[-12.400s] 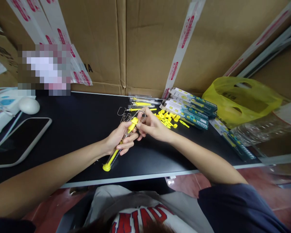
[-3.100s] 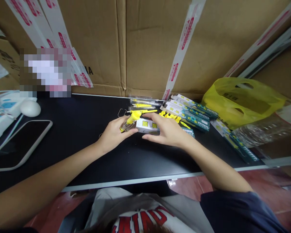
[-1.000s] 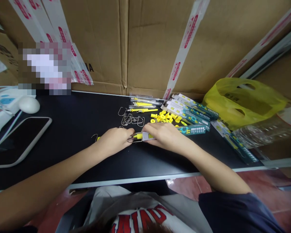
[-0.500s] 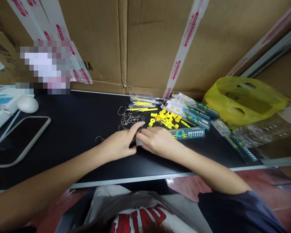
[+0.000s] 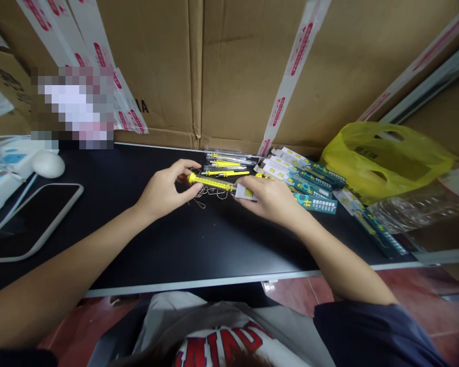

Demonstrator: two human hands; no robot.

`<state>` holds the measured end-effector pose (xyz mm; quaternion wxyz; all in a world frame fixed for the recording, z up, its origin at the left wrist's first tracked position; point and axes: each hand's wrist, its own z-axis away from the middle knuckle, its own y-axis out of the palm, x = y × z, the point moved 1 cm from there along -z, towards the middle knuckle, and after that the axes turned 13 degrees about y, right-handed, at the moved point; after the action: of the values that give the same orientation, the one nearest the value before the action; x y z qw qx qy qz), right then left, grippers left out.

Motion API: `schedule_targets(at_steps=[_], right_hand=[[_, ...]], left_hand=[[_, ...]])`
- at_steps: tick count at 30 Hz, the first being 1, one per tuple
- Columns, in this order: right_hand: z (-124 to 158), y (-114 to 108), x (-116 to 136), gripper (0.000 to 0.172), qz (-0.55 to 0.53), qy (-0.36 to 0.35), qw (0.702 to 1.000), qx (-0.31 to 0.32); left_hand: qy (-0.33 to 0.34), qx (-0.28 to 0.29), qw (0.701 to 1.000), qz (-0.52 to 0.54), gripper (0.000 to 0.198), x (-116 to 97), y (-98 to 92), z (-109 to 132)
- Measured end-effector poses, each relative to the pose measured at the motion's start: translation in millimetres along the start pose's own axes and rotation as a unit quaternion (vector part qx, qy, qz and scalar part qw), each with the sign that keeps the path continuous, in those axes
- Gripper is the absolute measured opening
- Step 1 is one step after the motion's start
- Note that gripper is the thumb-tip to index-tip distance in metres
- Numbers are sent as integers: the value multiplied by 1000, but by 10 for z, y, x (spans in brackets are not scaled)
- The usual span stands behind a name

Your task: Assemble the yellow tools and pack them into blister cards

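A yellow spring scale (image 5: pixel 212 182) with a clear tube lies slantwise above the black table. My left hand (image 5: pixel 166 186) has its curled fingers and thumb around the scale's left end, with the index finger lifted. My right hand (image 5: pixel 273 196) grips a small white and green carton (image 5: pixel 247 192); the scale's right end meets the carton's white end. How far it reaches inside is hidden. Beneath the scale lie bent wire hooks (image 5: pixel 201 200), partly covered. Behind my right hand, only a bit of the small yellow parts (image 5: pixel 259 175) shows.
Several printed cartons (image 5: pixel 306 176) lie at the right, beside a yellow plastic bag (image 5: pixel 386 158). Thin packed spring scales (image 5: pixel 229 162) lie at the back. A phone (image 5: pixel 34 219) and a white power strip (image 5: pixel 3 168) are at the left. Large cardboard boxes (image 5: pixel 156 61) stand behind.
My hands were close together over the table and have moved apart. The yellow spring scale now shows between them, and the carton in my right hand is in plainer view.
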<state>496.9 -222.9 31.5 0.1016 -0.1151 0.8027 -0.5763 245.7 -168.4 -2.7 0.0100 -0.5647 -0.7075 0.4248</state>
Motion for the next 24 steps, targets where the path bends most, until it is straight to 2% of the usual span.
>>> schedule_targets(at_steps=[4,10,15,18,24], right_hand=[[-51,-66,-102,27,-24,49,998,4],[-42,-106,-100,27,-53,47,997,25],[-26,-107,-78,29,-56,48,997,34],[-26,-101,-72,30,-53,49,997,39],[-18,-55,-41,31,-43,38,998,18]], left_hand=[[-47,-79,980,177,38,51,63,-6],[-91,-120,963,224,29,36,75,-16],[-89,-110,967,210,35,7,77,4],[-82,-91,976,182,32,-10,94,23],[-71,-57,984,156,32,-62,138,57]])
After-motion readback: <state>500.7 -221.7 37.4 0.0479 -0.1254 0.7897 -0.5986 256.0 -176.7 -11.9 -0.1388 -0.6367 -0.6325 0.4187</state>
